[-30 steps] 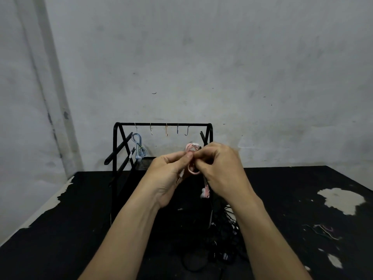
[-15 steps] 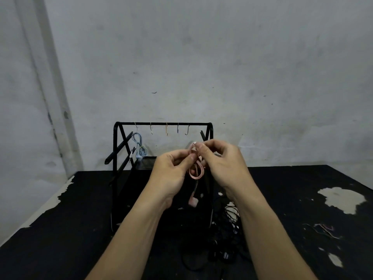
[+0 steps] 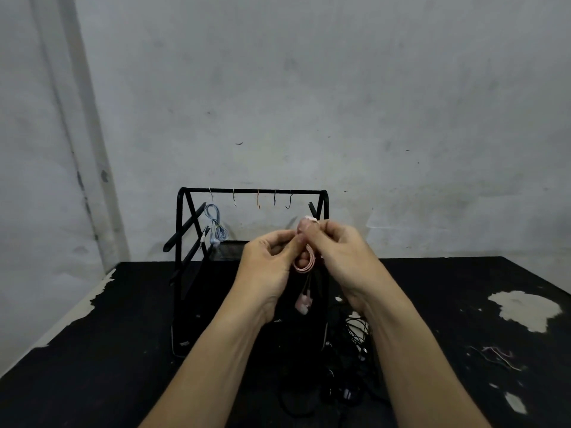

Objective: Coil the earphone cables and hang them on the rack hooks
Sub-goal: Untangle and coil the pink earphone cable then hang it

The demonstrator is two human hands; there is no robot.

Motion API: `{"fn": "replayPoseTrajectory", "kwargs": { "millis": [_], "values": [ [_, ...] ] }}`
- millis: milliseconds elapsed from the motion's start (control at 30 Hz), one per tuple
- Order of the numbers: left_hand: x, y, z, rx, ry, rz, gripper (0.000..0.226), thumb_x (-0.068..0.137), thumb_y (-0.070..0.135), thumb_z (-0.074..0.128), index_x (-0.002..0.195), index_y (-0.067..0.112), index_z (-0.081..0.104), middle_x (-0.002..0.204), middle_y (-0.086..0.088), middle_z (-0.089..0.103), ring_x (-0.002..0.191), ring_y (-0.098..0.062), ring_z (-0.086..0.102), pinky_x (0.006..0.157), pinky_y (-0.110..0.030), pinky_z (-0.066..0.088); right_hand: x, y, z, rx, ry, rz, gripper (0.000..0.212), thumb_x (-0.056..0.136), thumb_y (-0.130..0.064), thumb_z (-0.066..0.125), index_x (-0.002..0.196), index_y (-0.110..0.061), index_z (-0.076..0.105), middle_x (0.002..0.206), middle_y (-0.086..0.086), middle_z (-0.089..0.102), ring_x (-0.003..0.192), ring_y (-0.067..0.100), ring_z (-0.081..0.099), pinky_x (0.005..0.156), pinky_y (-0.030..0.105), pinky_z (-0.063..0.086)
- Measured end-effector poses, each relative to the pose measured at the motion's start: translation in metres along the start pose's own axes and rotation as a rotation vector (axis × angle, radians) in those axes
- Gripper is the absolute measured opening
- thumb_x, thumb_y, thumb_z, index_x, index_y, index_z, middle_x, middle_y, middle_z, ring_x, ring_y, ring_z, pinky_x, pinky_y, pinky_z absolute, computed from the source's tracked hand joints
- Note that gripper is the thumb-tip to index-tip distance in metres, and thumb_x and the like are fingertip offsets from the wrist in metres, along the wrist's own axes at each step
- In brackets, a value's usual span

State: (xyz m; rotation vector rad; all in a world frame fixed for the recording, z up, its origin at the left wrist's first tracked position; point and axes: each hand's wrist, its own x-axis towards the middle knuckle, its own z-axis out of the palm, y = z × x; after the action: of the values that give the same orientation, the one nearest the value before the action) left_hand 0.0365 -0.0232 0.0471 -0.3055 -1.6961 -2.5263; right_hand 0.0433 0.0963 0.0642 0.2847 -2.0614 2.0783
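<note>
While both hands meet in the middle of the head view, the left hand (image 3: 272, 264) has its thumb and forefinger pressed together on the pink earphone cable (image 3: 304, 265), the other fingers curled loosely below. Its partner, the right hand (image 3: 338, 251), pinches the same cable from the other side; the fingertips (image 3: 304, 225) of the two hands touch at the top of the coil. A small loop of pink cable hangs just under the pinch, and a pink earbud (image 3: 302, 304) dangles lower, free in the air in front of the rack.

Behind the hands stands the black rack (image 3: 182, 242), its top bar running across the centre of the frame. Five hooks (image 3: 258, 200) hang from that bar; the leftmost carries a coiled blue earphone cable (image 3: 216, 227), while the other four hang bare. Between the knuckles and the bar lies open space, and the pinch sits below and slightly right of the rightmost hook.

At the lower centre, to the right of the rack's foot, a tangle of black cables (image 3: 355, 341) lies on the black table (image 3: 92, 350). The table's left edge runs diagonally at the lower left, with paint chipped away along it. Some thin loose wires (image 3: 497, 356) rest at the lower right, well apart from the hands.
</note>
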Motion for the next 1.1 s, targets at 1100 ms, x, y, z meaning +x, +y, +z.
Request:
{"fn": "replayPoseTrajectory", "kwargs": {
  "millis": [1100],
  "values": [
    [0.008, 0.009, -0.020, 0.027, -0.101, -0.116, 0.023, 0.085, 0.005, 0.069, 0.105, -0.006, 0.070, 0.077, -0.011, 0.071, 0.056, -0.009, 0.061, 0.056, -0.020, 0.057, -0.001, -0.002, -0.020, -0.084, -0.146, -0.026, 0.016, 0.086, 0.002, 0.072, 0.099, -0.006, 0.071, 0.090, 0.010, 0.073, 0.083, 0.017, 0.070, 0.084, 0.031, 0.056]
  ]
}}
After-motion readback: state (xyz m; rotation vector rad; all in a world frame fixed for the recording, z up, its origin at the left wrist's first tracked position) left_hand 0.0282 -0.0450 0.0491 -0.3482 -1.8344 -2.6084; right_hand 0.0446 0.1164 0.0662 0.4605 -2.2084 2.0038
